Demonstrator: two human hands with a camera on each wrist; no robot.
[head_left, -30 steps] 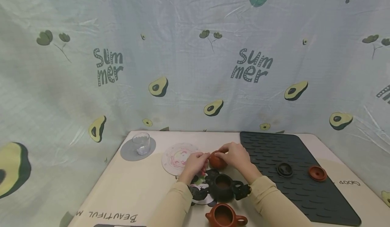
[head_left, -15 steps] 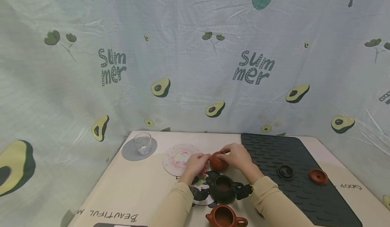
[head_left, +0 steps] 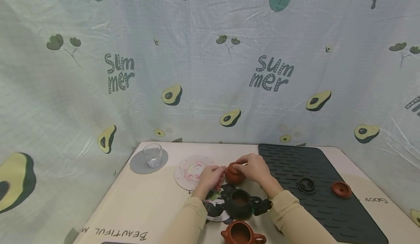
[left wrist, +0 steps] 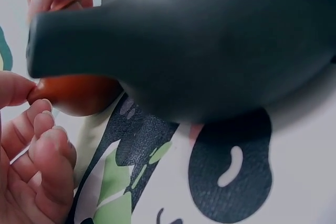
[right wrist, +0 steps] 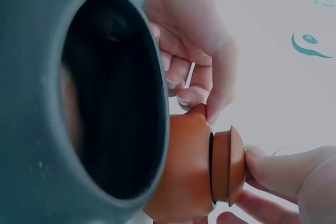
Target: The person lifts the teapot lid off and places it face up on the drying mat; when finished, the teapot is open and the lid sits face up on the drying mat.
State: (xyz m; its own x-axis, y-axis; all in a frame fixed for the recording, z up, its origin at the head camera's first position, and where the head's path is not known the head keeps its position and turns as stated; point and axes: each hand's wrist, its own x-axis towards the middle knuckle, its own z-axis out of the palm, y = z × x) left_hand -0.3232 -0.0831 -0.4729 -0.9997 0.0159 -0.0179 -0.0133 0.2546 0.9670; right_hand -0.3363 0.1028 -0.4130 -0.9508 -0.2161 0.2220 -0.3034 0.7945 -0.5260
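A small reddish-brown clay teapot [head_left: 234, 178] stands beyond the dark teapot [head_left: 238, 211]. My left hand [head_left: 209, 180] pinches the tip of its spout between thumb and index finger, the other fingers loosely curled below. My right hand [head_left: 254, 168] holds the matching lid [right wrist: 229, 166] by its top. In the right wrist view the lid is right at the teapot's mouth, slightly tilted, with a dark gap along the rim. Uncovered, the dark teapot fills much of both wrist views and hides part of the clay one.
Nearest me stands an open red teapot [head_left: 241, 233]. On the black ridged mat [head_left: 288, 160] at right lie a dark lid [head_left: 306, 185] and a red lid [head_left: 341, 189]. A glass cup [head_left: 152, 154] stands on a grey round mat [head_left: 137, 166] at back left, near a pink-patterned round mat [head_left: 183, 173].
Both hands stay almost in place at the small clay teapot. Its lid shows more plainly under my right fingers now. The head view has shifted slightly.
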